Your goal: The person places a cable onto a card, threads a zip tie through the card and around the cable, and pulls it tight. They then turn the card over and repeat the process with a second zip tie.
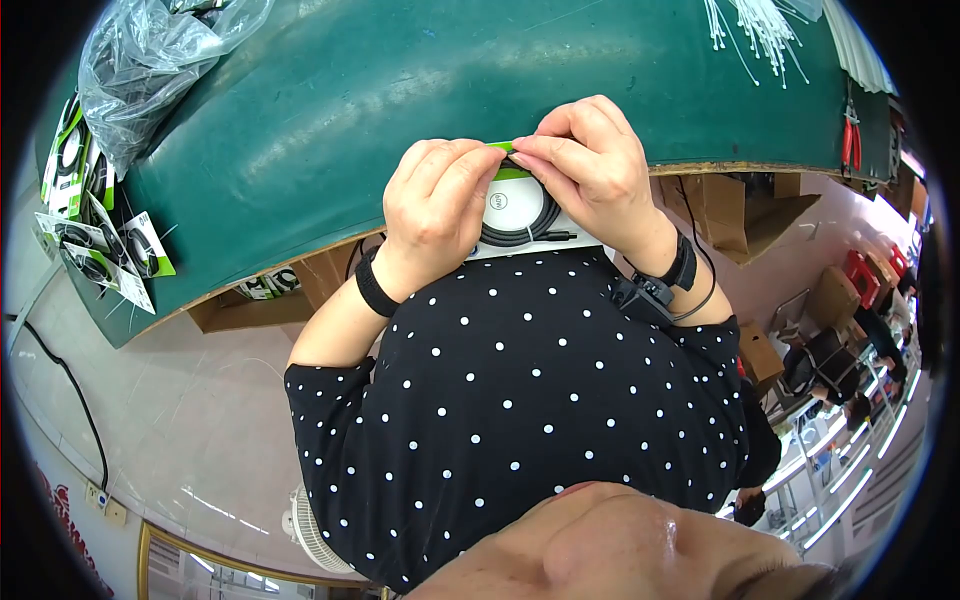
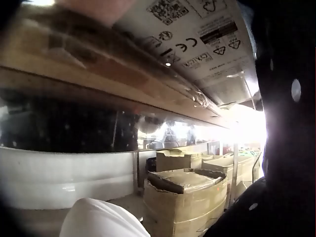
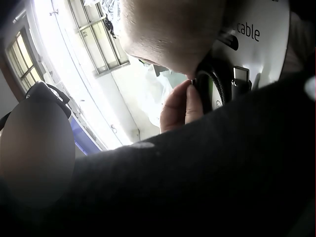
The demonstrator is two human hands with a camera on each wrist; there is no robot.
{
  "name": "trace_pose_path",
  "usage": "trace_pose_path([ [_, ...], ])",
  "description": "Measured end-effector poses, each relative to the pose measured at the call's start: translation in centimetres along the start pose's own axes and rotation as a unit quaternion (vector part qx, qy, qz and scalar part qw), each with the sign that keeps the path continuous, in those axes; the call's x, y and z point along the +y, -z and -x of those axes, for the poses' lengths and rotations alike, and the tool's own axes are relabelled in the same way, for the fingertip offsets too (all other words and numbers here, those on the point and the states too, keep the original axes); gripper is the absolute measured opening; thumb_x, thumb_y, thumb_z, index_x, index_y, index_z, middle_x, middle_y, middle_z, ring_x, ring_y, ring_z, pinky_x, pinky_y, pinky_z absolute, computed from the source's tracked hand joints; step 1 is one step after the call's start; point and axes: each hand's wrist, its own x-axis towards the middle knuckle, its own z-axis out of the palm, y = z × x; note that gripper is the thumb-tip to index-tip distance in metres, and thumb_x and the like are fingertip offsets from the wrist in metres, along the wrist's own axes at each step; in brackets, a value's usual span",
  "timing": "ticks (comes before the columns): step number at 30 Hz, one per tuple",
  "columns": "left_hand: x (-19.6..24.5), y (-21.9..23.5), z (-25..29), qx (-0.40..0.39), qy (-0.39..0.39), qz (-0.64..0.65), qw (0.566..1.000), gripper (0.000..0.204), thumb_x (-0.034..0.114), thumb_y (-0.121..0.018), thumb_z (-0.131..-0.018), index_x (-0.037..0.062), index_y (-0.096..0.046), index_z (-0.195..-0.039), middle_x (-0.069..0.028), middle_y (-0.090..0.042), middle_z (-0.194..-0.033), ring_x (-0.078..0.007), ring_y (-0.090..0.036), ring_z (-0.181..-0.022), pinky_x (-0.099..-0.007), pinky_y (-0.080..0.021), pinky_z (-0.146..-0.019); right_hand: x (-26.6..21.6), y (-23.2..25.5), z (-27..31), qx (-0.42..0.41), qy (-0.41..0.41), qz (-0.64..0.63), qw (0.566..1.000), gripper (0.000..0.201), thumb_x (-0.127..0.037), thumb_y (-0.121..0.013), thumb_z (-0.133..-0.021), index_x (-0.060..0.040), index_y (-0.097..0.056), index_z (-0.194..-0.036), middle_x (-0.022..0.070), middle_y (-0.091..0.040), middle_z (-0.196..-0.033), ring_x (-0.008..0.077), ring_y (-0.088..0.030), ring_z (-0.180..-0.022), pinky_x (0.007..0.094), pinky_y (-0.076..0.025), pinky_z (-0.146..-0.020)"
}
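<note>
A packaging card (image 1: 515, 205) with a white middle and a green top lies against the person's front at the table edge. A coiled black cable (image 1: 551, 212) is mounted on it, its plug end at the lower right. The left hand (image 1: 432, 205) pinches the card's green top edge from the left. From the right, the right hand (image 1: 597, 172) pinches at the same edge, fingertips close to the left ones. In the right wrist view, a metal plug (image 3: 241, 74) sits below the printed word "cable". The card's printed back (image 2: 197, 49) shows in the left wrist view.
Carded cables (image 1: 105, 245) lie piled at the table's left end beside a clear plastic bag (image 1: 150, 75). White cable ties (image 1: 765, 35) and red-handled pliers (image 1: 851, 140) are at the right. Cardboard boxes (image 1: 735, 215) stand below the green table (image 1: 330, 110).
</note>
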Motion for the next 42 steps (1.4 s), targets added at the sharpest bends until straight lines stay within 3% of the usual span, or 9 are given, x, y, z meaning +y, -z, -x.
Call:
trace_pose_path([
  [10,0.4,0.6,-0.5,-0.043,-0.001,0.003,0.999,0.021,-0.001,-0.072,-0.073,0.0029,-0.067,-0.093,-0.0070,-0.063,-0.086,-0.0233,-0.059,-0.072,-0.0322,-0.046,-0.064,0.1,1.0,0.1,-0.055,-0.014,0.025,0.998,0.013,-0.010,-0.075,-0.072,-0.0067,-0.068,-0.082,0.0025,-0.057,-0.076,0.0201,-0.054,-0.070,0.0321,-0.043,-0.063],
  [16,0.3,0.7,-0.7,-0.070,-0.019,-0.010,0.997,0.022,0.001,-0.071,-0.073,0.0034,-0.066,-0.094,-0.0063,-0.061,-0.088,-0.0224,-0.057,-0.076,-0.0311,-0.048,-0.063,-0.2,1.0,0.0,-0.044,0.005,-0.008,0.999,0.020,-0.005,-0.077,-0.069,-0.0038,-0.068,-0.087,0.0047,-0.059,-0.082,0.0205,-0.056,-0.071,0.0326,-0.045,-0.064],
  [24,1.0,1.6,-1.5,-0.106,-0.007,-0.040,0.994,0.023,0.003,-0.070,-0.073,0.0043,-0.066,-0.095,-0.0071,-0.060,-0.095,-0.0249,-0.057,-0.085,-0.0354,-0.047,-0.073,-0.4,0.8,0.3,-0.060,-0.007,-0.001,0.998,0.021,-0.005,-0.077,-0.068,-0.0030,-0.068,-0.087,0.0050,-0.060,-0.083,0.0210,-0.056,-0.073,0.0323,-0.046,-0.064],
  [31,2.1,2.7,-2.3,-0.168,0.075,-0.061,0.981,0.032,0.008,-0.074,-0.071,0.0046,-0.063,-0.101,-0.0076,-0.059,-0.095,-0.0271,-0.055,-0.088,-0.0374,-0.044,-0.081,-0.3,0.8,0.4,-0.049,0.012,-0.011,0.999,0.021,-0.004,-0.077,-0.067,-0.0034,-0.068,-0.086,0.0047,-0.060,-0.083,0.0209,-0.057,-0.073,0.0326,-0.045,-0.065],
  [40,2.7,3.8,-2.4,-0.282,0.138,0.010,0.949,0.039,0.007,-0.074,-0.070,0.0031,-0.060,-0.107,-0.0085,-0.056,-0.089,-0.0273,-0.055,-0.087,-0.0357,-0.044,-0.079,-0.7,1.6,1.0,-0.064,0.060,-0.034,0.996,0.024,-0.005,-0.078,-0.065,-0.0048,-0.068,-0.086,0.0033,-0.060,-0.083,0.0207,-0.057,-0.074,0.0335,-0.044,-0.066],
  [42,2.9,3.9,-2.2,-0.278,0.144,0.030,0.949,0.038,0.005,-0.073,-0.072,0.0015,-0.059,-0.107,-0.0076,-0.058,-0.090,-0.0232,-0.057,-0.089,-0.0333,-0.046,-0.079,-0.8,1.6,1.2,-0.057,0.078,-0.037,0.995,0.025,-0.005,-0.079,-0.064,-0.0053,-0.068,-0.087,0.0030,-0.060,-0.083,0.0205,-0.057,-0.074,0.0335,-0.044,-0.066],
])
